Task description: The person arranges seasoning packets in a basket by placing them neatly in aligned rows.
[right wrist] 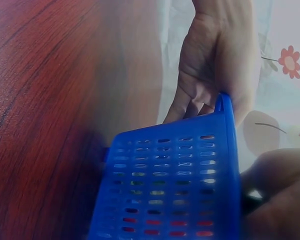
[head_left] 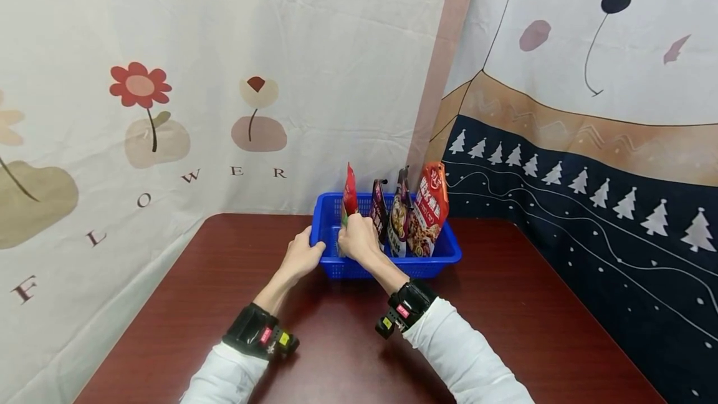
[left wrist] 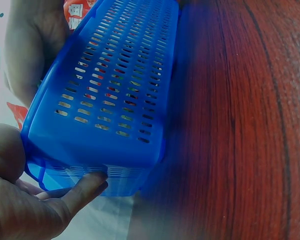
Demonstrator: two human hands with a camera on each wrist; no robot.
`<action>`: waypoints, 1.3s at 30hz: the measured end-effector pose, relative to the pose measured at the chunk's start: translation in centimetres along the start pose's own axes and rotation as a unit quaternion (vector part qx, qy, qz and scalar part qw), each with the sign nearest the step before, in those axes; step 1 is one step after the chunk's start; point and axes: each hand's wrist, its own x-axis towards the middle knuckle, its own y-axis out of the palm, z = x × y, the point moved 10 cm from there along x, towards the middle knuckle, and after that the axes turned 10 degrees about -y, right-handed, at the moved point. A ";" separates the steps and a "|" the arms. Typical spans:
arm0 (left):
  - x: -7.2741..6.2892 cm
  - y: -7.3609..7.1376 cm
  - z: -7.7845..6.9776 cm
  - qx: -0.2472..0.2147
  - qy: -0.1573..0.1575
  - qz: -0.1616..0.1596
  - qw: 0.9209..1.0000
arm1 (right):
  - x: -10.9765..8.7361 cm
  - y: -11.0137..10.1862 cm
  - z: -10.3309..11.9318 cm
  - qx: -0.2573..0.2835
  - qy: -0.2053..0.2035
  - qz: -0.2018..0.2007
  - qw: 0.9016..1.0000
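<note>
A blue plastic basket with slotted walls stands on the table, several food packets upright in it. My left hand grips the basket's left end, thumb at the rim and fingers against the outer wall, as the left wrist view shows beside the basket wall. Reaching over the front rim, my right hand holds the lower part of a thin red-and-green packet near the left end. Its fingertips are hidden; in the right wrist view the basket wall partly covers this hand.
Right of the held packet stand a dark packet, a dark packet with a food picture and a large orange-red packet. A brown wooden table lies beneath. Printed cloths hang behind and at the right.
</note>
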 end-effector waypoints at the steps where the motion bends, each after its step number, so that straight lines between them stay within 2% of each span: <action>1: 0.0 0.0 0.0 0.001 0.000 0.000 1.000 | 0.0 -0.2 0.2 -0.001 0.001 0.000 1.000; 4: 0.0 0.0 0.0 0.000 0.000 0.001 1.000 | -0.5 -1.2 1.3 0.010 0.004 0.004 1.000; 7: 0.0 0.0 0.1 -0.001 0.000 0.002 1.000 | -0.5 -1.2 1.3 0.009 -0.002 0.001 1.000; 12: 0.1 0.0 0.1 0.000 -0.003 0.004 1.000 | -1.0 -1.7 1.8 0.039 0.014 0.012 0.999; 17: 0.1 0.0 0.1 -0.004 -0.002 0.006 1.000 | -1.4 -1.9 2.1 0.024 0.020 0.026 0.999; 20: 0.0 0.2 0.1 -0.006 -0.001 0.008 1.000 | -1.8 -2.4 2.2 0.015 0.011 0.020 1.000; 26: 0.0 0.2 -0.2 -0.001 0.002 0.005 1.000 | -3.0 -4.0 3.6 -0.024 -0.059 -0.019 0.998; 31: 0.2 -0.1 -0.3 0.017 0.009 -0.010 1.000 | -4.7 -5.6 5.2 -0.039 -0.139 -0.053 0.988; 36: 0.2 -0.5 0.0 0.065 0.012 -0.032 0.997 | -7.3 -6.4 5.8 -0.060 -0.196 -0.059 0.977; 39: -0.1 -1.0 -0.3 0.088 0.030 -0.045 0.995 | -8.7 -6.9 5.8 -0.067 -0.226 -0.063 0.970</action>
